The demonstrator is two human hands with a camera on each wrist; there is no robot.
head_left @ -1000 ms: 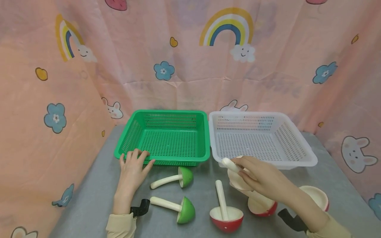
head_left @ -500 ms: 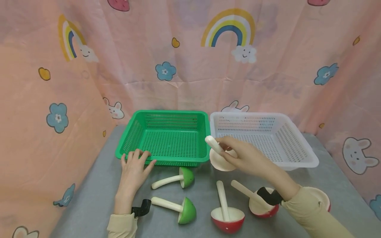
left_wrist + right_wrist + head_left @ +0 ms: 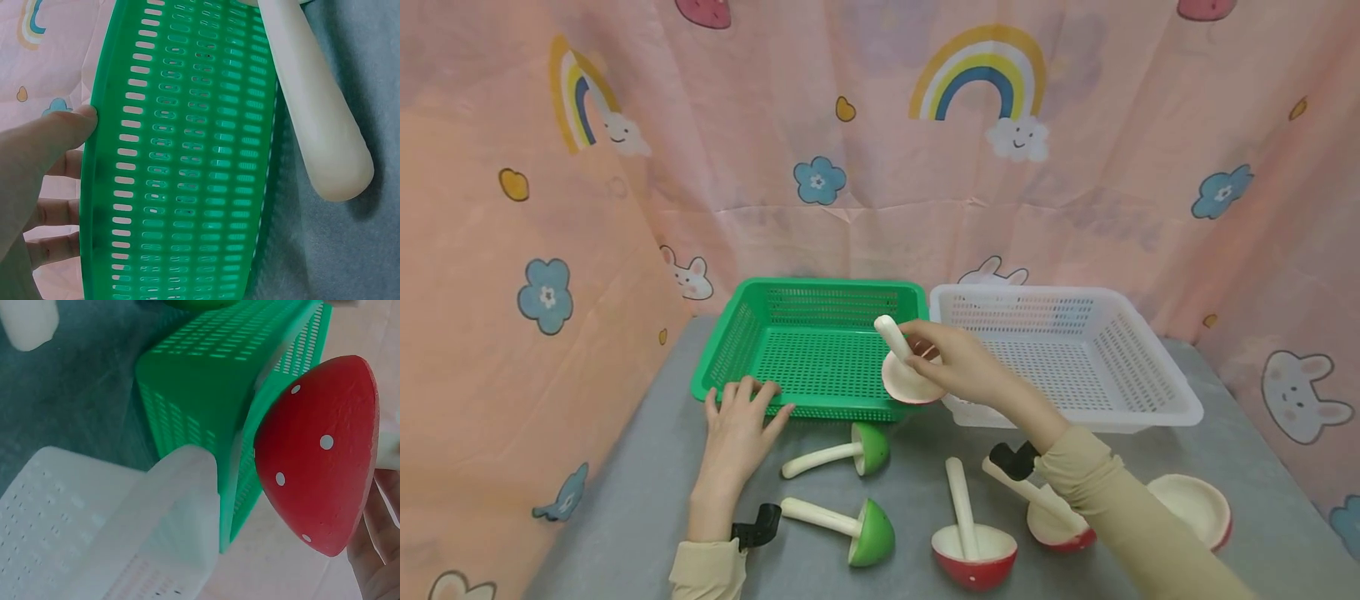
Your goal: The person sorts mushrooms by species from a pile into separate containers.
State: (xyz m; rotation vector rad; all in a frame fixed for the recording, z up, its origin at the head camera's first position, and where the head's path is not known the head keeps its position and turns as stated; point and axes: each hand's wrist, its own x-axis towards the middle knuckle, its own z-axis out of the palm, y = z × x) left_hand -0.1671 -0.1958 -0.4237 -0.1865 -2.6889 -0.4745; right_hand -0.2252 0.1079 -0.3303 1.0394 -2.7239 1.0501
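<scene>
My right hand (image 3: 958, 358) pinches the pale stem of a red-capped toy mushroom (image 3: 904, 379), stem up, over the green basket's front right corner. White dots mark its red cap (image 3: 322, 456) in the right wrist view. My left hand (image 3: 737, 433) holds the front rim of the green basket (image 3: 842, 402), thumb on the near side and fingers over the edge. Two green-capped toy mushrooms (image 3: 871, 450) lie on the table in front of that basket. Further right are a red mushroom (image 3: 973, 567) with its stem up and another red mushroom (image 3: 1056, 521), partly covered by my right sleeve.
A white basket (image 3: 1075, 412) stands to the right of the green one. One more red-rimmed cap (image 3: 1191, 504) lies at the right, partly behind my sleeve. Behind the grey table (image 3: 625, 500) hangs a pink printed curtain (image 3: 880, 233).
My right hand has carried the red mushroom leftward and up, from in front of the white basket to over the green basket's corner. My left hand has stayed on the rim.
</scene>
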